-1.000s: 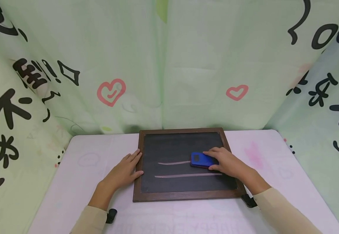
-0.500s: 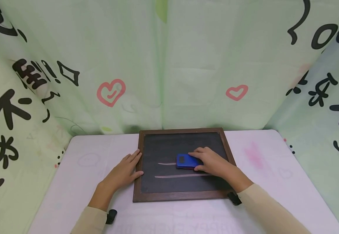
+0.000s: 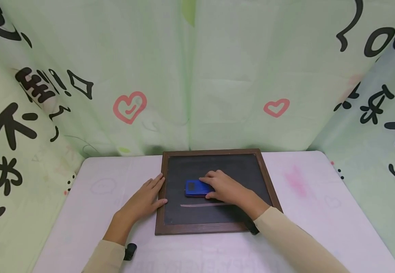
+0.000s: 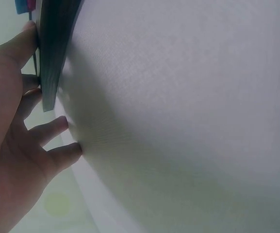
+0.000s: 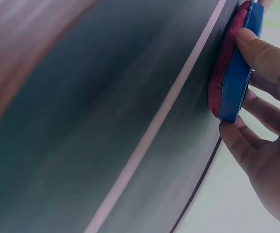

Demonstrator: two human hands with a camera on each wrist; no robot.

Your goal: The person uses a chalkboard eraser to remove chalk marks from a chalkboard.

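Green printed curtains behind, pale counter (image 3: pixel 81 212) below. Chalkboard (image 3: pixel 217 167) lies flat, centre of frame, wood frame. Eraser (image 3: pixel 194 188) on board, centre-left, above one chalk line (image 3: pixel 197 205). Right hand (image 3: pixel 226 188) grips eraser, thumb and fingers curled round blue back; red felt face down on slate. Left hand (image 3: pixel 142 201) lies straight-fingered, pressing board's left frame edge. Eraser likely light, rigid back, soft pad; best held by long sides. Board stiff, may slide unless braced.
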